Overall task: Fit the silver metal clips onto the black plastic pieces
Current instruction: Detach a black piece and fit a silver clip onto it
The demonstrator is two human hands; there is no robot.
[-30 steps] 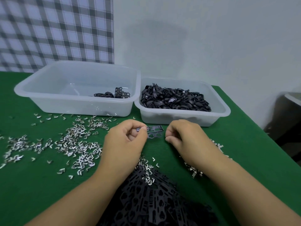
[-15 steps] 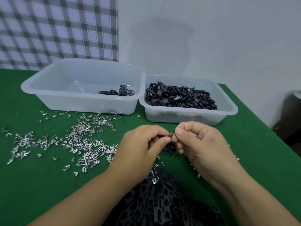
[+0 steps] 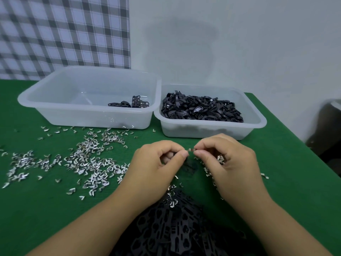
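Left hand (image 3: 156,169), pinching black piece (image 3: 188,164), now sits closer than a second ago to right hand (image 3: 227,163), which pinches silver clip (image 3: 191,149).

Two tubs stand side by side at the far part of the table (image 3: 46,209), touching. The left tub (image 3: 88,115) holds a few plastic pieces (image 3: 129,104) in its right corner; the right tub (image 3: 203,132) holds a heap of parts (image 3: 201,109). Loose metal clips (image 3: 88,159) lie scattered on the table before the left tub. A pile of plastic sheets (image 3: 175,228) lies at the near edge. Above it, the left hand (image 3: 153,169) and right hand (image 3: 230,163) meet, one clip (image 3: 191,149) between their fingertips.
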